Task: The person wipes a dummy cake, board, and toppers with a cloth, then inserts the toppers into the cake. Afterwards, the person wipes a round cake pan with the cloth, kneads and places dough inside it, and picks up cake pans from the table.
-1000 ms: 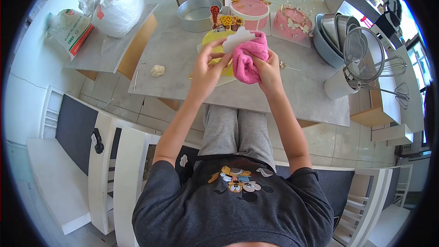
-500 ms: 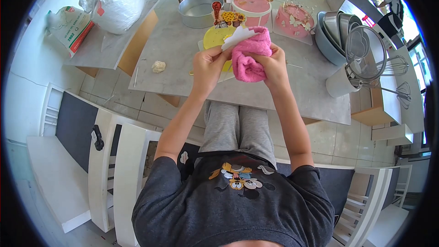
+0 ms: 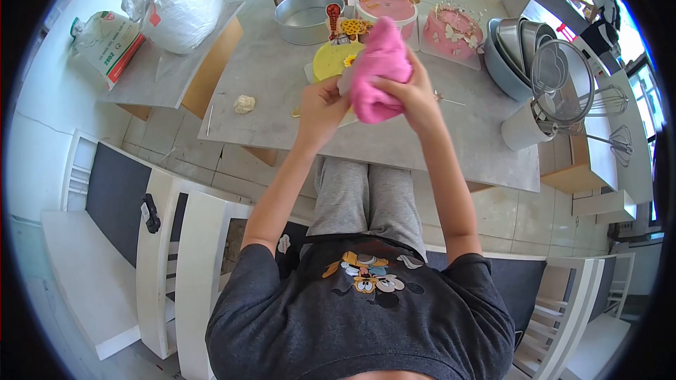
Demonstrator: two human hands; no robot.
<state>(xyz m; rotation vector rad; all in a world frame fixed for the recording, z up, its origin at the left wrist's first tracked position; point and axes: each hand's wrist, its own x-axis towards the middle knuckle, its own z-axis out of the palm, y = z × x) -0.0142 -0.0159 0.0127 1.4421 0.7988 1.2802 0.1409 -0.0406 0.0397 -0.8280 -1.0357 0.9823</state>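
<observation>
Fluffy pink cloth (image 3: 381,70) has swung higher, bunched in the right hand (image 3: 418,102), mostly hiding the thin white piece (image 3: 343,84) the left hand (image 3: 321,109) pinches, probably for steadiness lol.

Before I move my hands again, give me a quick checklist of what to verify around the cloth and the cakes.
1. Right hand gripping the pink cloth: ok.
2. Left hand holding the white piece: ok, though the cloth hides much of it.
3. Cloth clear of the yellow cake: cannot tell; they overlap in this view.
4. Butterfly cake apart from both hands: ok.
5. Cake pan apart from both hands: ok.
6. White piece fully visible: not ok, only an edge shows.
</observation>
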